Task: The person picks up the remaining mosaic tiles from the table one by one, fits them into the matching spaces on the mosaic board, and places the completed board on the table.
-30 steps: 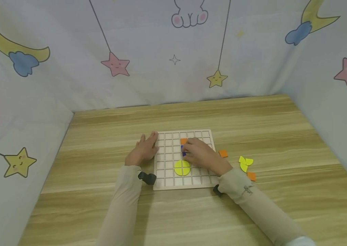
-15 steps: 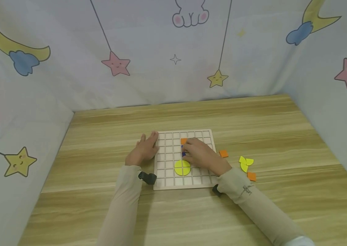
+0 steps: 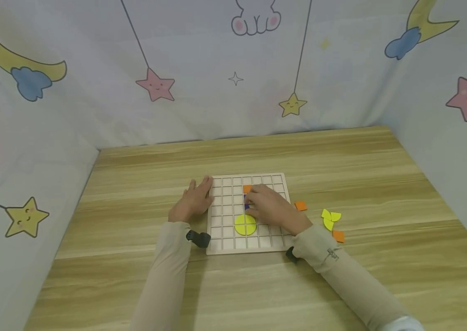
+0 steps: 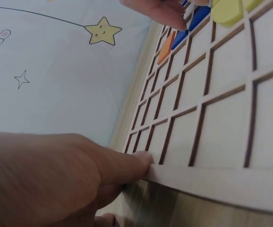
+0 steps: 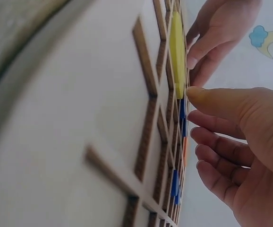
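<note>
Grid board | beneath half-curled right hand, hold unclear | left edge against straight-fingered left hand

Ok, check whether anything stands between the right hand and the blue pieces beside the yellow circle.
Nothing visible does. The right hand is right at the blue pieces, partly hiding them in the head view. The yellow circle lies on the near side, an orange square on the far side; neither is in between.

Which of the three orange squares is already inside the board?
The orange square beyond the yellow circle: it alone sits in the board. The other two lie on the table, to the right.
</note>
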`<state>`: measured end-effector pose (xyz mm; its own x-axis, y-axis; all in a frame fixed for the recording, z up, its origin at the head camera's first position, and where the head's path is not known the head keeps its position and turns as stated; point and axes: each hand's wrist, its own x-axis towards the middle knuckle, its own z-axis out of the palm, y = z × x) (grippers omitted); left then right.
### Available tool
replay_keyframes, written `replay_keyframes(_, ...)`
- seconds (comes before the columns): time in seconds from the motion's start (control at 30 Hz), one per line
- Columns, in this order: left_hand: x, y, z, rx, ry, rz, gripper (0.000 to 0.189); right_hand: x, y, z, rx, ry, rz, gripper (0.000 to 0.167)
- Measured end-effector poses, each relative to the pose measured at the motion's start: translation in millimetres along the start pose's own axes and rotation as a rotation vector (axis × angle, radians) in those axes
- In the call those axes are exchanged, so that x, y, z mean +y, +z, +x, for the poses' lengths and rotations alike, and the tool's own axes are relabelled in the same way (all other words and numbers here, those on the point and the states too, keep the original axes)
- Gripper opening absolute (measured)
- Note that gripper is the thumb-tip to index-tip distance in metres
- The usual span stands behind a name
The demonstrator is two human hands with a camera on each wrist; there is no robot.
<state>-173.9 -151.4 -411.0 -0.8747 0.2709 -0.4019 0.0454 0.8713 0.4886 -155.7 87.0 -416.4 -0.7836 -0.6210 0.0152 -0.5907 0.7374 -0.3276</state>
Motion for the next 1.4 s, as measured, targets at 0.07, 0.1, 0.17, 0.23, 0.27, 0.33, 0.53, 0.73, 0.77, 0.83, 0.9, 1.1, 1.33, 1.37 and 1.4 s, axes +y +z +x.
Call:
replay_keyframes(0.07, -0.2, -0.2, 0.5, 0.002, 0.004, -0.002, 0.062, 0, -2, -1.1, 0.009, 0.005, 0.018, 0.020)
replay_keyframes(0.1, -0.1, -0.3, 0.4, 0.002, 0.005, -0.002, 0.062, 0, -3, -2.0, 0.020, 0.006, 0.026, 0.019)
replay_keyframes(0.17, -0.1, -0.4, 0.6, 0.004, 0.006, -0.004, 0.062, 1, -7, -4.8, 0.042, 0.006, 0.039, 0.019)
replay_keyframes(0.23, -0.3, -0.5, 1.0, 0.003, 0.004, -0.007, 0.062, 2, -11, -8.5, 0.066, 0.005, 0.044, 0.018)
replay_keyframes(0.27, -0.1, -0.6, 0.8, 0.001, 0.004, -0.005, 0.062, 4, -13, -10.6, 0.078, 0.002, 0.039, 0.018)
replay_keyframes(0.33, -0.1, -0.5, 0.8, -0.001, 0.003, -0.004, 0.062, 7, -18, -14.8, 0.095, 0.002, 0.029, 0.018)
replay_keyframes(0.53, -0.2, 0.0, 0.6, -0.007, 0.000, 0.001, 0.062, 19, -28, -29.3, 0.110, 0.050, 0.056, 0.018)
replay_keyframes(0.73, -0.4, 1.4, 1.4, -0.010, -0.005, 0.008, 0.062, 30, -38, -45.5, 0.109, 0.133, 0.065, 0.017)
replay_keyframes(0.77, -0.4, 1.7, 1.7, -0.009, -0.006, 0.011, 0.062, 31, -40, -48.3, 0.102, 0.154, 0.062, 0.017)
replay_keyframes(0.83, -0.2, 2.5, 1.7, -0.007, -0.006, 0.012, 0.063, 35, -43, -53.9, 0.092, 0.184, 0.063, 0.018)
replay_keyframes(0.9, 0.0, 2.8, 1.9, -0.003, -0.003, 0.012, 0.063, 39, -45, -59.4, 0.080, 0.209, 0.064, 0.018)
replay_keyframes(1.1, 0.5, 1.9, 1.4, 0.001, -0.003, 0.020, 0.062, 52, -50, -75.2, 0.063, 0.232, 0.075, 0.021)
replay_keyframes(1.33, 0.7, 1.0, 0.8, 0.008, -0.013, 0.014, 0.062, 67, -56, -89.5, 0.054, 0.224, 0.075, 0.016)
replay_keyframes(1.37, 0.8, 0.9, 1.0, 0.010, -0.012, 0.014, 0.062, 70, -57, -91.7, 0.052, 0.225, 0.075, 0.015)
replay_keyframes(1.4, 0.9, 0.6, 1.1, 0.011, -0.010, 0.018, 0.062, 72, -58, -93.8, 0.049, 0.230, 0.070, 0.015)
